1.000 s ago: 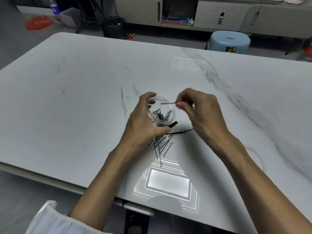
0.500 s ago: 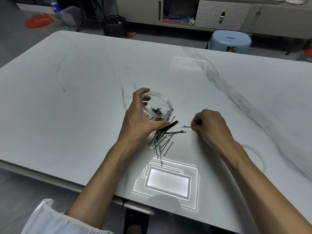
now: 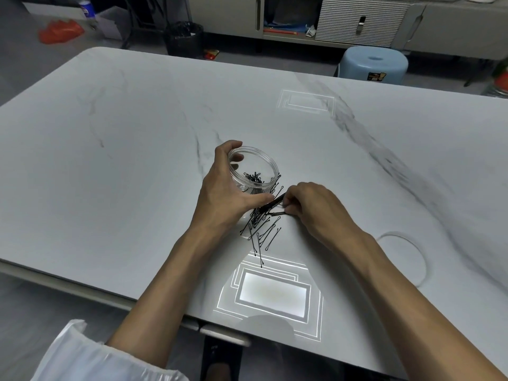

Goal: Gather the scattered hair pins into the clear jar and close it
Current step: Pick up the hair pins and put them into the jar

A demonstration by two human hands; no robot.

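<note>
A clear round jar stands open on the white marble table, tilted slightly, with several black hair pins inside. My left hand is wrapped around the jar's near side. A pile of black hair pins lies on the table just in front of the jar. My right hand rests at the pile's right edge, fingertips pinched on a small bunch of pins. The jar's clear lid lies flat on the table to the right, partly behind my right forearm.
Bright lamp reflections sit near the table's front edge and farther back. Beyond the table are a blue stool, a black bin and grey cabinets.
My right hand dropped a pin into the jar, came down to the table, then slid left into the pile and pinched pins. The left hand kept hold of the jar.
</note>
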